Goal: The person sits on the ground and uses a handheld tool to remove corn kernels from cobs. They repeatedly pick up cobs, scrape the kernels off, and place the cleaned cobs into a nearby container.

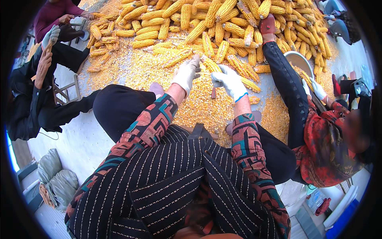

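Observation:
My left hand [187, 74], in a white glove with soiled fingertips, is raised above the loose corn kernels [203, 113]; I cannot tell whether something is in its fingers. My right hand [228, 80], gloved in white with a blue cuff edge, has its fingers curled at the lower end of a yellow corn cob [211, 64]. That cob slants up and left between the two hands. Below my right hand, a small reddish-brown piece [213, 93] lies on the kernels. More corn cobs [222, 51] lie just beyond both hands.
A large pile of corn cobs [220, 18] rises ahead. To the right, a co-worker in a red patterned top [325, 146] sits close, one leg stretched to the pile, beside a metal basin [300, 61]. Other people sit at left, near a wooden stool [67, 91]. Grey-green sacks [61, 182] lie lower left.

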`<state>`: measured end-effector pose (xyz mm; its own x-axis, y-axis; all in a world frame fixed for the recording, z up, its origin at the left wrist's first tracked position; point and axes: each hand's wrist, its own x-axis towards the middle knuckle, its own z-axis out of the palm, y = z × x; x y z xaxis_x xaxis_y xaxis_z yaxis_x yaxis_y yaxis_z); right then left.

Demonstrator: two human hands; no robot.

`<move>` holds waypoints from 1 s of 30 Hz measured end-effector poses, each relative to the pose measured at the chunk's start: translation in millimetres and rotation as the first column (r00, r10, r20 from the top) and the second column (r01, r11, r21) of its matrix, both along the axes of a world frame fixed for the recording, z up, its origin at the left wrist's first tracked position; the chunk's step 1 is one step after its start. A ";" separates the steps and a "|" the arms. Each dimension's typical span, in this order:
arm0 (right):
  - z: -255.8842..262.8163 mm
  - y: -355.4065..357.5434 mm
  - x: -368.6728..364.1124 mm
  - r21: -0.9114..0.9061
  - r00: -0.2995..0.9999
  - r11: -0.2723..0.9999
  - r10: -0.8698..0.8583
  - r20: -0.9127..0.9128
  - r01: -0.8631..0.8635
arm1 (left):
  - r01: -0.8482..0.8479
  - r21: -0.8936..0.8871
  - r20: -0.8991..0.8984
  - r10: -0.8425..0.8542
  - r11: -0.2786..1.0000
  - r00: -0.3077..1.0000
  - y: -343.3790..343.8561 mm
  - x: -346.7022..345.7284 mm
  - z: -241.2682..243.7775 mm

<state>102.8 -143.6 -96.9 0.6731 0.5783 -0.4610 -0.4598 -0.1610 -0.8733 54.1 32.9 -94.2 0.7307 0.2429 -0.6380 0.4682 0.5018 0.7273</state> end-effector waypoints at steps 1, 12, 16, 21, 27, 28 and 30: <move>16.9 0.5 -0.2 -0.018 0.999 1.000 0.022 0.036 -0.021 | -0.042 -0.076 0.029 0.044 0.996 0.999 -1.0 7.5 6.7; 147.4 -8.8 -10.6 -0.175 0.835 0.971 -0.039 0.549 0.161 | 0.026 -0.493 0.376 0.186 0.870 0.908 -25.2 66.7 123.2; 187.4 17.8 -18.3 -0.054 0.884 0.958 -0.237 0.403 0.281 | 0.046 -0.421 0.463 0.171 0.906 0.870 -27.8 72.5 149.8; 163.7 37.9 0.8 0.144 0.812 0.898 -0.439 0.386 0.417 | 0.061 -0.399 0.535 0.178 0.915 0.826 -16.5 76.9 171.8; 171.9 38.7 6.7 0.236 0.917 0.887 -0.376 -0.135 0.398 | 0.080 -0.518 0.506 0.230 0.851 0.831 -4.1 70.3 183.2; 173.5 39.5 6.3 0.246 0.942 0.909 -0.328 -0.072 0.336 | 0.048 -0.560 0.479 0.277 0.827 0.833 1.8 71.3 178.1; 179.1 46.0 -3.2 0.127 0.935 0.953 -0.295 0.196 0.274 | 0.001 -0.572 0.476 0.331 0.821 0.815 13.9 71.9 170.7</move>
<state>99.6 -97.6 82.3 0.8913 0.3827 -0.2431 -0.2785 0.0391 -0.9596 125.9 46.8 76.6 0.9655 0.1438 -0.2169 -0.0400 0.9056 0.4222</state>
